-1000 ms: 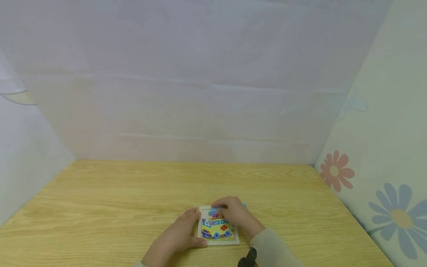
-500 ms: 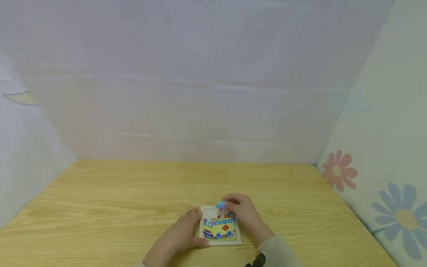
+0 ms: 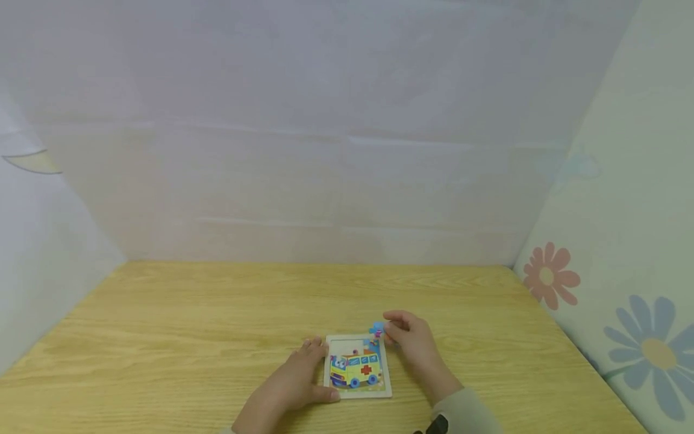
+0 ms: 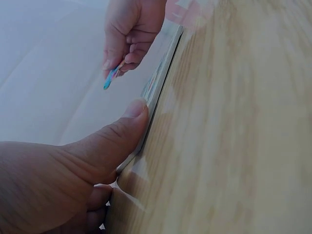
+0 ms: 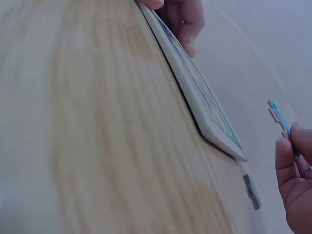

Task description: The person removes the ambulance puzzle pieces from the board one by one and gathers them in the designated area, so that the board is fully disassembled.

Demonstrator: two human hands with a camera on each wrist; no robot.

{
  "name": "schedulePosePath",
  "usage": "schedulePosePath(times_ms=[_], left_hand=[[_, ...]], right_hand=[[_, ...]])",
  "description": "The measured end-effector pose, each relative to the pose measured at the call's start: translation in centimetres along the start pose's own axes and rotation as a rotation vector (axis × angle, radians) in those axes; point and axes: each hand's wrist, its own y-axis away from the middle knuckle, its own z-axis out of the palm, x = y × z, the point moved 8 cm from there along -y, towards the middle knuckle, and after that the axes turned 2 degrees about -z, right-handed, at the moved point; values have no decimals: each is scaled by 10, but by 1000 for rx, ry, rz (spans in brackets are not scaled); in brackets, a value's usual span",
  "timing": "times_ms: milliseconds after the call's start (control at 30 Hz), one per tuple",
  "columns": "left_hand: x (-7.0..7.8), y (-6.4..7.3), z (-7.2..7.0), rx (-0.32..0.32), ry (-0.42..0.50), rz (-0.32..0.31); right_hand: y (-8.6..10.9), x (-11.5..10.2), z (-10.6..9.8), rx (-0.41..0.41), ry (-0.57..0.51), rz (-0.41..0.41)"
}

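A small jigsaw board (image 3: 364,395) with a yellow ambulance picture lies flat on the table, the upper left of its recess bare. My left hand (image 3: 295,380) holds its left side and near corner, with the thumb on the near rim (image 4: 165,73). Just off the board's far right corner, my right hand (image 3: 414,340) pinches a blue and pink puzzle piece (image 3: 376,329) between thumb and fingers. The right wrist view shows that piece (image 5: 278,117) raised and tilted. Another puzzle piece (image 5: 252,191) lies on the table beside the board, under the right hand.
The wooden table (image 3: 217,313) extends around the board on all sides. A pale sheet wall (image 3: 341,150) rises behind its far edge. Side panels flank it, the right panel (image 3: 607,259) printed with flowers.
My right hand has drawn back to the right from over the board, carrying the puzzle piece out past the corner and baring the upper recess. The left hand stays in place.
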Motion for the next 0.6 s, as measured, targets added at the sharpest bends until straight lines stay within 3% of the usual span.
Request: schedulePosePath(times_ms=[200,600], left_hand=[[-1,2,-1,8,1,-1],[4,2,-2,9,-24,5]], right_hand=[[1,4,-15,98,-20,-2],[-3,21,-46,170,-13,49]])
